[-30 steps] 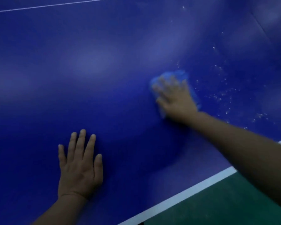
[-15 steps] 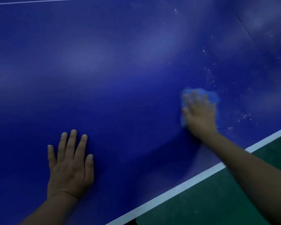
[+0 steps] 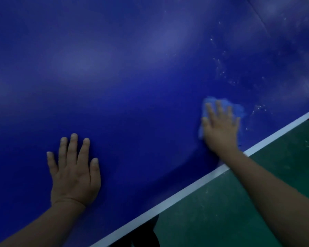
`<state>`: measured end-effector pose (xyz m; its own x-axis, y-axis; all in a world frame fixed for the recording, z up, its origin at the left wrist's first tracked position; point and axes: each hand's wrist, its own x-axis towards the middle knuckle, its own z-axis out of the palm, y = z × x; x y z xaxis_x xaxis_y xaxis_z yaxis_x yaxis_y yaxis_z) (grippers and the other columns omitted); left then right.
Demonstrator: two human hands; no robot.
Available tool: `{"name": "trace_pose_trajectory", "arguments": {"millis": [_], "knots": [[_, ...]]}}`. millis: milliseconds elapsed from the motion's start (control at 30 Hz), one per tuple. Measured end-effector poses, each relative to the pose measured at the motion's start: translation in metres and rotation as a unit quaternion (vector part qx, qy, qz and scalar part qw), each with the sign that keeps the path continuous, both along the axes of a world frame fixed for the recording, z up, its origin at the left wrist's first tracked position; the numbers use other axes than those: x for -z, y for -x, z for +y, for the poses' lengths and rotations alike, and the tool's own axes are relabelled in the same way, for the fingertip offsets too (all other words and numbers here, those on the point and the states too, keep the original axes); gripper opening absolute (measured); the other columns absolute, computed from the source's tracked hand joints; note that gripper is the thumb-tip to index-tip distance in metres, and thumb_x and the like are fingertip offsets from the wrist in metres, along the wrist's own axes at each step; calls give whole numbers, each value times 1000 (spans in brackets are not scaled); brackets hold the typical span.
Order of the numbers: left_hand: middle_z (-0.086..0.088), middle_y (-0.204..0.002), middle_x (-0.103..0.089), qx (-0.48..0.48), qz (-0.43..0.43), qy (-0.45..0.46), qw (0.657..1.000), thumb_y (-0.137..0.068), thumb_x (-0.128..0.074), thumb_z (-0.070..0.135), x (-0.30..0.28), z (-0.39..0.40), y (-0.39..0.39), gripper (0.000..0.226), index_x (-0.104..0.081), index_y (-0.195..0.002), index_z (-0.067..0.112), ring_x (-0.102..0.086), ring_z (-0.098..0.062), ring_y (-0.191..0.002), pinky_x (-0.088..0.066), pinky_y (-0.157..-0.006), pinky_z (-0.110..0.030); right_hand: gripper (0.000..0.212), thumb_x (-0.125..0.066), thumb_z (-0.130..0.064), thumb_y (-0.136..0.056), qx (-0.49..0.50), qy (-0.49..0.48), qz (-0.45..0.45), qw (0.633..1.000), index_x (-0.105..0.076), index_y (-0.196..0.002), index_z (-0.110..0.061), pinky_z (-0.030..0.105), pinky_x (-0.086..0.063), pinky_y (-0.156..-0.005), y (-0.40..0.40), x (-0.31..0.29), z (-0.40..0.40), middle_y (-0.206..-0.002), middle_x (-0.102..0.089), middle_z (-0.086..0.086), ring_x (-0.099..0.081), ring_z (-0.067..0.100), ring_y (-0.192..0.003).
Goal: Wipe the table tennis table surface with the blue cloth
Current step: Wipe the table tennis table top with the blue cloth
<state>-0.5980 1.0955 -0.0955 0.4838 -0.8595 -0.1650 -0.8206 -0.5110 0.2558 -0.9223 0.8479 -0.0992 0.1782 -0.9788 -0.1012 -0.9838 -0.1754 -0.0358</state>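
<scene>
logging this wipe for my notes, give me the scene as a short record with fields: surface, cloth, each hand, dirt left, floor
surface: blue table tennis table, white edge line along its near side
cloth: blue cloth flat on the table near the edge line
right hand: right hand pressed flat on the cloth, fingers straight
left hand: left hand flat on bare table, fingers spread, holding nothing
dirt left: white specks beyond and right of the cloth
floor: green floor beside the table
</scene>
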Motion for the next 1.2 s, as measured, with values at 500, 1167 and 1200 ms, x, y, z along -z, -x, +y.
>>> {"name": "trace_pose_trajectory", "arguments": {"millis": [500, 1167, 1200], "knots": [[-11, -165, -15, -3, 0, 23, 1000, -95, -17, 48, 0, 4, 2, 70, -31, -154, 12, -1, -27, -154, 7, -121, -56, 56, -30, -51, -99, -237, -8, -34, 971, -25, -153, -38, 67, -12, -116, -31, 3, 152, -163, -23, -1, -16, 35, -150], [-11, -166, -13, 0, -3, 16, 1000, -95, -17, 48, 1, 6, 2, 70, -29, -155, 13, 0, -28, -154, 7, -121, -57, 46, -40, -40, -99, -17, 78, -11, 997, -56, -140, -24, 48, -40, -97, 34, 0, 131, -146, -50, 13, -54, 43, -114], [-11, -166, -13, -1, -4, 15, 1000, -94, -17, 49, 1, 6, 2, 71, -28, -155, 14, 0, -28, -154, 7, -121, -57, 43, -41, -35, -100, 63, 75, -22, 995, -55, -138, -20, 46, -42, -94, 54, -7, 113, -143, -49, 17, -54, 44, -111]]}}
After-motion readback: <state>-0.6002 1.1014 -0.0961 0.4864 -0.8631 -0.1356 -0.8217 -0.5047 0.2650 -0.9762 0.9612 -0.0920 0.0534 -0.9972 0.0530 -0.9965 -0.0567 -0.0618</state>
